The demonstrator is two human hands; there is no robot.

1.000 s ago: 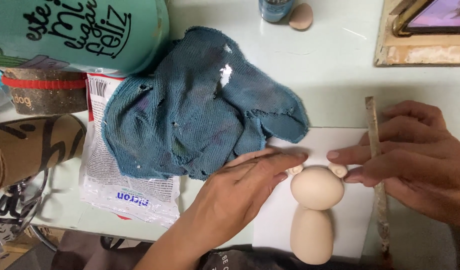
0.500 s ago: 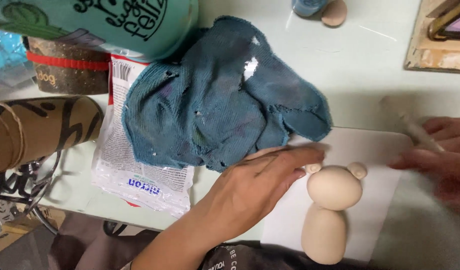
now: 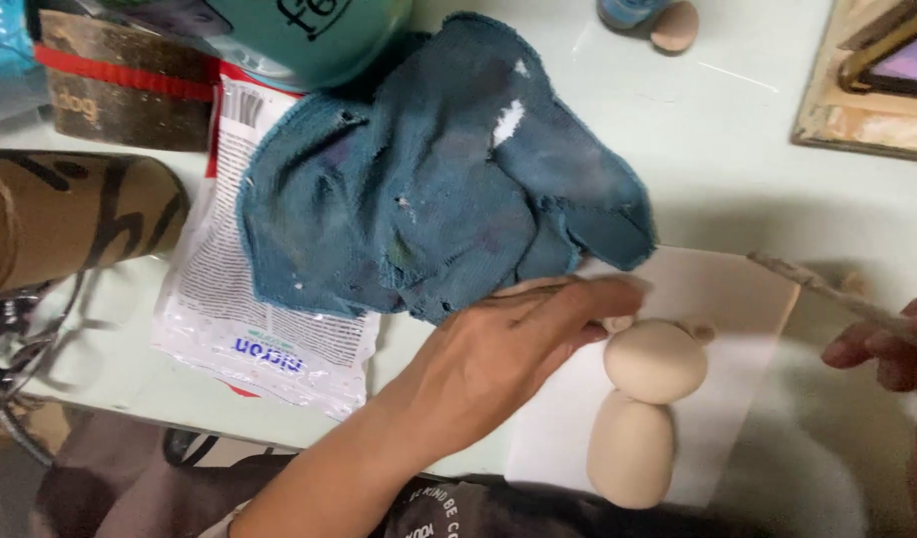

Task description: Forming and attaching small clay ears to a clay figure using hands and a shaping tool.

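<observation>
My flat, unclenched left hand (image 3: 498, 354) touches the beige two-ball clay figure (image 3: 643, 403), fingertips at its head. Figure's long axis runs toward me, head away. Right hand (image 3: 892, 349) pinches a thin wooden stick (image 3: 837, 291).

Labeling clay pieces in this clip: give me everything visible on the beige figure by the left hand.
The clay figure is pale beige, matte and smooth, seemingly unfired clay. It has a rounded head with two small ear-like nubs on top and an egg-shaped body below, joined at a narrow neck. It lies flat on a white sheet on the pale green table. The left hand rests beside the head, fingertips at one ear. The right hand, holding a stick, is apart from it.
</observation>
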